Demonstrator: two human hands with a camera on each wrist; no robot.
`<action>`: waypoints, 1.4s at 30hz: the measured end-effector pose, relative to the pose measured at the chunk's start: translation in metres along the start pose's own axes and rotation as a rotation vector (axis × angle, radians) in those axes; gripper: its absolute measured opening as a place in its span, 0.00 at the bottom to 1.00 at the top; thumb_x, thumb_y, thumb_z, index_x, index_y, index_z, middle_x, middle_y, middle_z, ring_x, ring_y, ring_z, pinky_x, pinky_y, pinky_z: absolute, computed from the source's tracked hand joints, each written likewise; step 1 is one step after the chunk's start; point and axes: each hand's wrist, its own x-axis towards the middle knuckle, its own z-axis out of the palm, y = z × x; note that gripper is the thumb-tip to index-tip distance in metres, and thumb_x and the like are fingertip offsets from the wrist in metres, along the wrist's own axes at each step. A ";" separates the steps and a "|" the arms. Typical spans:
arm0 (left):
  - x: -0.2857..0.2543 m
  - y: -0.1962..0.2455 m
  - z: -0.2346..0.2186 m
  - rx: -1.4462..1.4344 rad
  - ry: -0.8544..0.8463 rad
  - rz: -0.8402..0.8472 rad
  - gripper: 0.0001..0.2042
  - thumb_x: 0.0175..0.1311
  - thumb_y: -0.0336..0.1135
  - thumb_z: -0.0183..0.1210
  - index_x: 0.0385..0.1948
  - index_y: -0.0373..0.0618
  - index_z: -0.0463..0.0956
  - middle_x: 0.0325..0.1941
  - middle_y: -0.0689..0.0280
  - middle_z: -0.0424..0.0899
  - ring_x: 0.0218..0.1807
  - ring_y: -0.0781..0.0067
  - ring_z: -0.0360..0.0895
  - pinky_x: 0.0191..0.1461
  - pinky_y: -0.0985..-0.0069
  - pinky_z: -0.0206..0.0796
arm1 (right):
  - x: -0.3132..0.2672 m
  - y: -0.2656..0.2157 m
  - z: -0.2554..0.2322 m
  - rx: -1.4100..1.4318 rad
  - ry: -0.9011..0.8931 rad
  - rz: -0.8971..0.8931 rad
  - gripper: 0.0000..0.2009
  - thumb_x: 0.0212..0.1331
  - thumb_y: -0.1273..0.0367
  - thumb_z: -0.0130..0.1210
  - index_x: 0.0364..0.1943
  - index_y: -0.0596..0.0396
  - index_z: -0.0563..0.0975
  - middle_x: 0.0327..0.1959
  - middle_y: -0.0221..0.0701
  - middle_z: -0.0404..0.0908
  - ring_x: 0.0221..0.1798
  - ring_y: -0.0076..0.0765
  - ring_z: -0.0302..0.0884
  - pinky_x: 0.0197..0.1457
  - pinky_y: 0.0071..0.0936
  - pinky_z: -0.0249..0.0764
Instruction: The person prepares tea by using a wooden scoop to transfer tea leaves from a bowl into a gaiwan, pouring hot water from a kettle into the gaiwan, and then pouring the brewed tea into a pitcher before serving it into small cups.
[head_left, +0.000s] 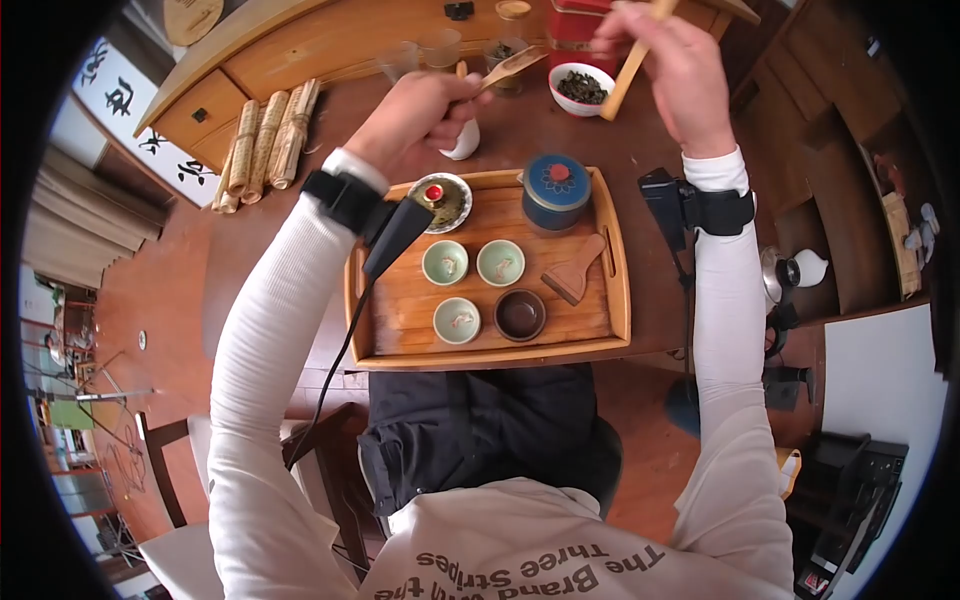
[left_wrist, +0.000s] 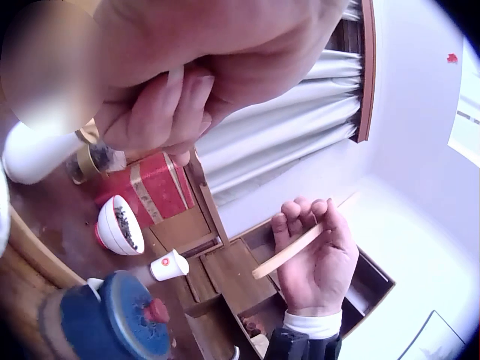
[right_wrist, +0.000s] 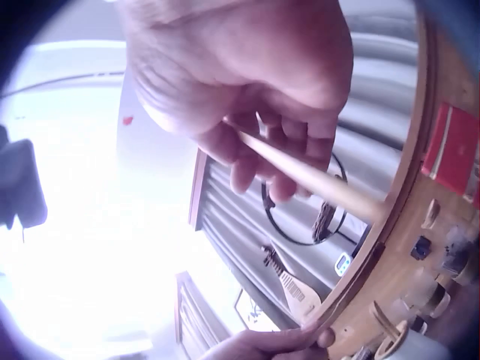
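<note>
My left hand point(head_left: 415, 118) grips a wooden tea scoop point(head_left: 514, 66) by its handle, above the table's far side. In the left wrist view the scoop is a blurred patch. A slim wooden stick point(head_left: 628, 80) is pinched in my right hand point(head_left: 680, 80), slanting down toward a white bowl point(head_left: 558, 100). Dark tea leaves point(head_left: 580, 88) fill that bowl. Below my left hand stands a white holder point(head_left: 463, 142), partly hidden, with a wooden tool sticking up from it. Behind the scoop is a glass jar point(head_left: 503, 78) with some dark leaves inside.
Nearer me is a wooden tray point(head_left: 400, 345) carrying a blue lidded pot point(head_left: 556, 200), green cups point(head_left: 500, 262), a dark cup point(head_left: 520, 315), a wooden brush-like tool point(head_left: 575, 272) and a patterned dish point(head_left: 455, 200) with a red-topped lid. Bamboo rolls point(head_left: 270, 135) lie far left; a red box point(head_left: 575, 30) stands behind.
</note>
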 end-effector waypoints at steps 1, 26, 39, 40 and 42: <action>-0.012 -0.006 -0.014 -0.018 0.016 -0.004 0.12 0.78 0.36 0.52 0.40 0.36 0.78 0.21 0.77 0.64 0.19 0.87 0.52 0.22 0.83 0.45 | 0.002 -0.006 0.012 -0.180 -0.166 -0.080 0.14 0.75 0.64 0.54 0.45 0.63 0.84 0.37 0.31 0.87 0.42 0.25 0.85 0.47 0.24 0.81; -0.138 -0.064 -0.098 -0.002 0.297 -0.047 0.11 0.76 0.37 0.54 0.42 0.36 0.79 0.22 0.78 0.65 0.18 0.90 0.54 0.19 0.84 0.43 | -0.019 -0.018 0.128 -0.810 -0.553 -0.291 0.12 0.53 0.66 0.62 0.35 0.60 0.84 0.32 0.46 0.84 0.36 0.54 0.84 0.43 0.44 0.80; -0.123 -0.073 -0.093 0.072 0.256 -0.029 0.12 0.75 0.38 0.55 0.40 0.35 0.80 0.23 0.78 0.65 0.19 0.90 0.53 0.20 0.84 0.42 | -0.162 -0.037 0.032 -1.033 -0.840 0.088 0.07 0.52 0.71 0.63 0.32 0.61 0.84 0.34 0.45 0.83 0.39 0.53 0.83 0.46 0.44 0.79; -0.124 -0.073 -0.089 0.070 0.255 -0.037 0.12 0.75 0.38 0.55 0.40 0.36 0.80 0.23 0.78 0.65 0.19 0.90 0.53 0.19 0.84 0.42 | -0.165 -0.035 0.034 -1.028 -0.857 0.122 0.07 0.52 0.71 0.63 0.32 0.61 0.84 0.34 0.45 0.83 0.38 0.54 0.83 0.46 0.44 0.79; -0.125 -0.071 -0.084 0.066 0.265 -0.041 0.12 0.75 0.38 0.55 0.39 0.36 0.79 0.23 0.78 0.65 0.18 0.90 0.53 0.19 0.84 0.42 | -0.168 -0.034 0.037 -1.020 -0.880 0.146 0.07 0.52 0.71 0.63 0.31 0.61 0.84 0.34 0.45 0.83 0.38 0.54 0.83 0.46 0.44 0.80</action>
